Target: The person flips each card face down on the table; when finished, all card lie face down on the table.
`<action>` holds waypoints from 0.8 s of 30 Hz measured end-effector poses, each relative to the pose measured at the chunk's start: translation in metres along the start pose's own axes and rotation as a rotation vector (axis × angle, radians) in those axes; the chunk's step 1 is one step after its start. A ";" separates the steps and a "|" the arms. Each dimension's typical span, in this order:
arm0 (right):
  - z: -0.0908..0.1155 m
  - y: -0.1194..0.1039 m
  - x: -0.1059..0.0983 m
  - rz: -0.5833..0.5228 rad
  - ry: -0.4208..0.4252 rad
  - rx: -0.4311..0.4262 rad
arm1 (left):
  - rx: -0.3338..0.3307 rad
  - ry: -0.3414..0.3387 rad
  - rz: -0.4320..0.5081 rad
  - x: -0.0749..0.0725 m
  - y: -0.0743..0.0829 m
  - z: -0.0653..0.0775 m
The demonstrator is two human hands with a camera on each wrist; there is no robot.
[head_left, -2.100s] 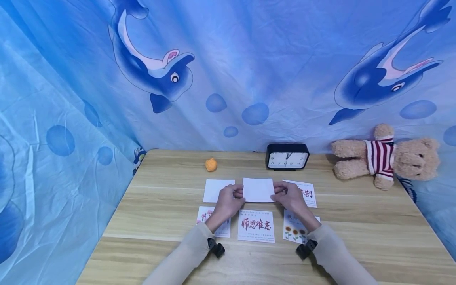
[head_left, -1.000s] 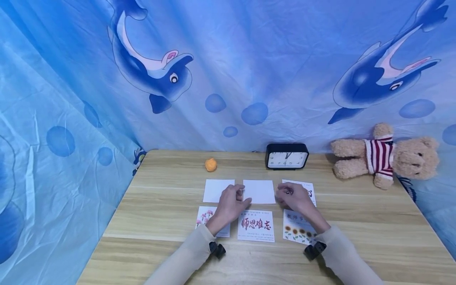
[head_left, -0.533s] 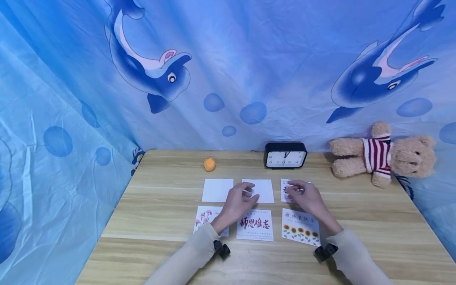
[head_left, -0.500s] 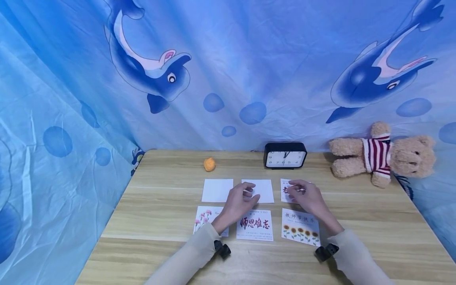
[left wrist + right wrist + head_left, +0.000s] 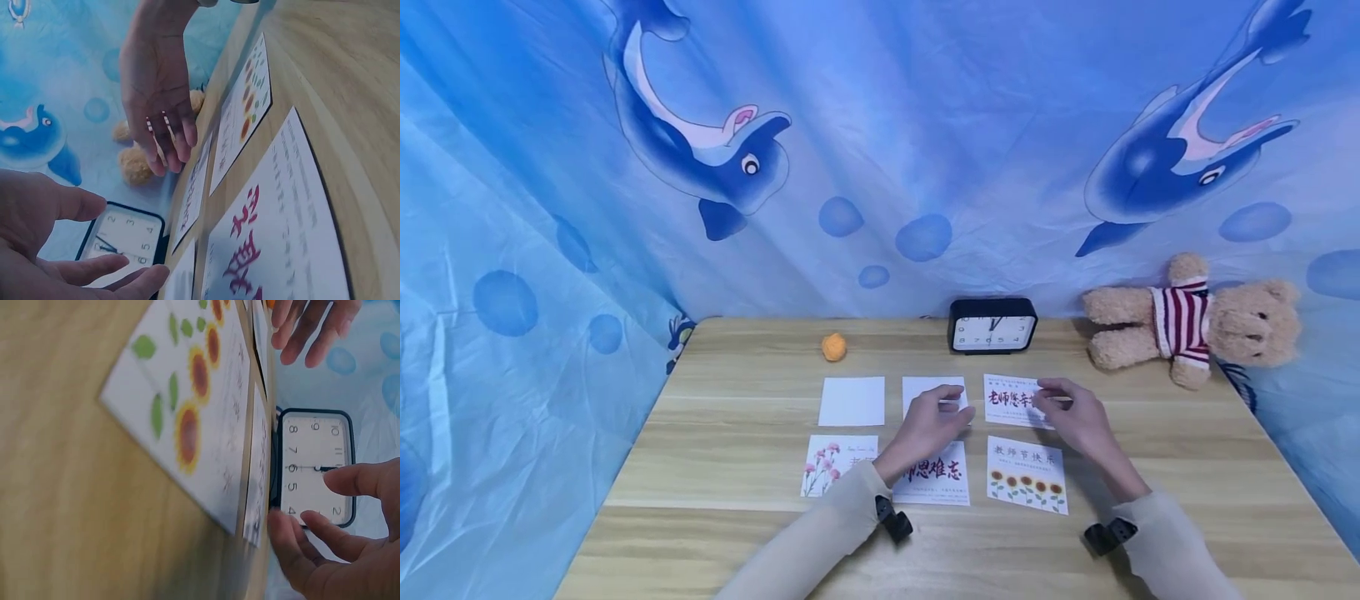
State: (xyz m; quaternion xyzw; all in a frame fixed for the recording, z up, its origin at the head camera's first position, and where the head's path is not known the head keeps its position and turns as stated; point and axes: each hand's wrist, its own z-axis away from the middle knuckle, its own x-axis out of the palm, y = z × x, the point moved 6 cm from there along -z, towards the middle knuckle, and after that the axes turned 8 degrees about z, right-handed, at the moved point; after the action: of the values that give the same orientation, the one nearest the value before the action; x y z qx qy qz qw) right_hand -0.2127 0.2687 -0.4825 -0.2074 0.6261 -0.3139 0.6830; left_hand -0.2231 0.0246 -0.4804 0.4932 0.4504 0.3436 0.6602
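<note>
Two rows of three square cards lie on the table. My left hand point(image 5: 928, 423) hovers, fingers loosely bent and holding nothing, over the back middle blank card point(image 5: 917, 387), covering much of it. In front of it lies a card with red characters point(image 5: 934, 483), partly behind my left wrist. My right hand point(image 5: 1081, 419) is at the right edge of the back right card with red writing point(image 5: 1009, 398), overlapping its corner, with nothing in its fingers. In front of that is the sunflower card point(image 5: 1027, 475). A blank card point(image 5: 852, 402) and a pink-flower card point(image 5: 835, 465) make the left column.
A black-framed clock point(image 5: 992, 327) stands at the back of the wooden table point(image 5: 722, 467). An orange lump point(image 5: 833, 347) sits to its left. A teddy bear point(image 5: 1187, 321) in a striped shirt lies at the back right. A blue dolphin curtain point(image 5: 880, 150) hangs behind.
Both hands have let go of the middle blank card, which now lies flat, and moved right. The back right card's red writing is uncovered. The head view has turned slightly right.
</note>
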 end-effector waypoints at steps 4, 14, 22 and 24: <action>0.002 0.007 -0.003 0.016 0.014 0.020 | -0.001 -0.022 -0.002 0.007 0.003 -0.002; 0.006 0.014 -0.003 -0.007 -0.021 0.064 | -0.013 -0.058 -0.052 0.026 -0.002 -0.008; 0.006 0.016 0.000 -0.047 -0.054 0.072 | -0.040 -0.056 -0.064 0.036 0.001 -0.011; 0.007 0.016 0.001 -0.081 -0.058 0.069 | -0.049 -0.048 -0.058 0.038 0.001 -0.011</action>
State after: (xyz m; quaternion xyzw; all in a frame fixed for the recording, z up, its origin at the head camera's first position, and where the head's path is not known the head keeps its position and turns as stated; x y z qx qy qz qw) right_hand -0.2035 0.2789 -0.4931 -0.2178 0.5861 -0.3566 0.6942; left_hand -0.2194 0.0628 -0.4900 0.4716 0.4399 0.3236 0.6923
